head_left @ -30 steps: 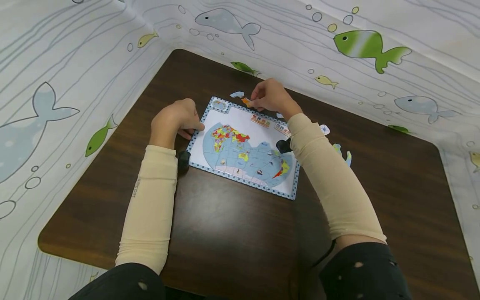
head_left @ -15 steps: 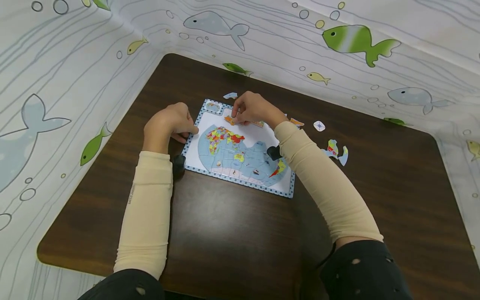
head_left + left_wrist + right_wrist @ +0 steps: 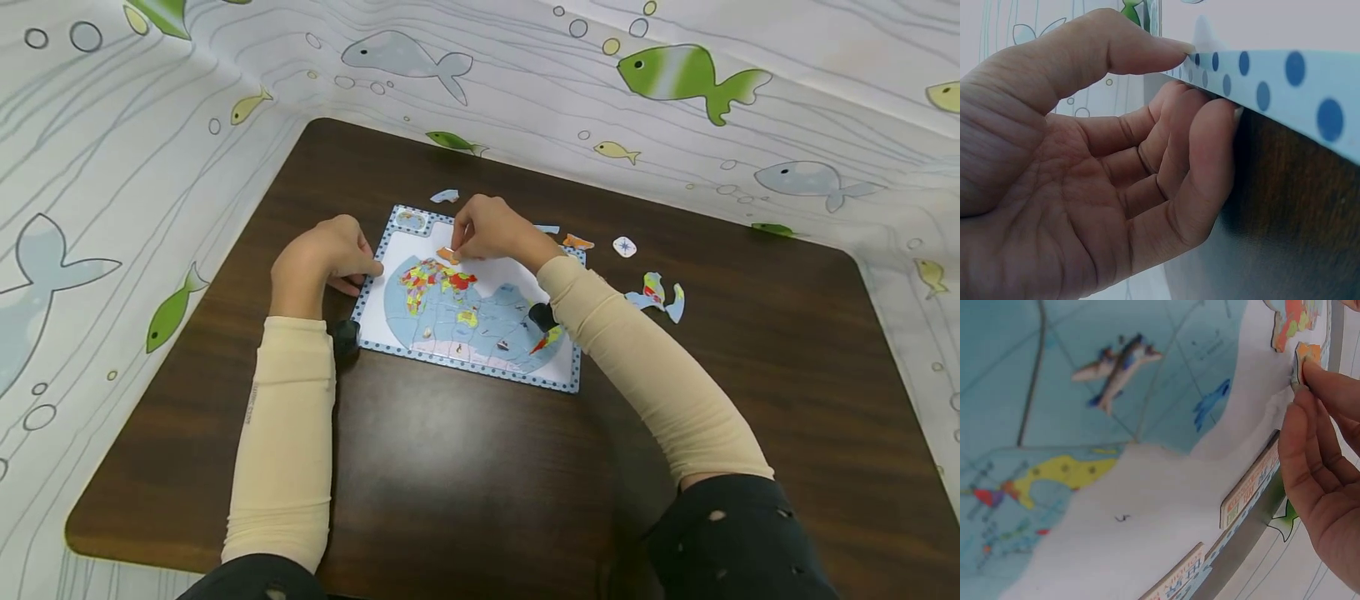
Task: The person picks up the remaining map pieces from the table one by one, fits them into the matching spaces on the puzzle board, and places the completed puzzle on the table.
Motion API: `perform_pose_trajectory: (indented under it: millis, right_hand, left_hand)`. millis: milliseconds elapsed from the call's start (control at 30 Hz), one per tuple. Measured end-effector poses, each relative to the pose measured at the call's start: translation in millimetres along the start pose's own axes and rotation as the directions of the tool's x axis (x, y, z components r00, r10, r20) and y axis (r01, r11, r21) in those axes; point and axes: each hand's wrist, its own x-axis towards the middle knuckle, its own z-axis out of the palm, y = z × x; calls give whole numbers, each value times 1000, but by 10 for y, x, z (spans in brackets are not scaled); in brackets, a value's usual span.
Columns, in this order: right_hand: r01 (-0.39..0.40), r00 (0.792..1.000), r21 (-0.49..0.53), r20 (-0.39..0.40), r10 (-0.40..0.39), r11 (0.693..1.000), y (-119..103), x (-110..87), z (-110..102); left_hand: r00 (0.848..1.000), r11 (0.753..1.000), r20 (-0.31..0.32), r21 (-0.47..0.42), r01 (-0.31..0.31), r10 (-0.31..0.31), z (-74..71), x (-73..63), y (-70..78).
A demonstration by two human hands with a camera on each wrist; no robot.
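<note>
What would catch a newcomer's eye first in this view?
Probably the bright world-map puzzle board on the dark table, its left edge pinched by the left hand. Next, the orange piece that the right hand pinches above the map's colourful upper-left part. Behind it all, the big green-and-white fish stands out on the far wall covering.
</note>
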Motion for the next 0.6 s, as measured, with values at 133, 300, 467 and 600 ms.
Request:
perform_pose_trajectory:
  millis: [133,300,467,600]
  right_hand:
    - [19,1000,-15,-17,-19,1000,-5,-3,45]
    - [50,999,-53,-9,-50,997,-44,11,79]
    - [30,999,-55,15,-29,998,-59,-20,56]
    - [25,999,-43,25,-24,999,-28,-61,10]
  left_hand:
    - [1000,1000,-11,-1,7,-7,25,-5,-19]
    - [1000,1000,-14,-10,16,-16,39,-18,-72]
    - [1000,1000,-14,-6,0,0,40,-16,-44]
    - [1000,1000,-11,2,-10,10,43,4,5]
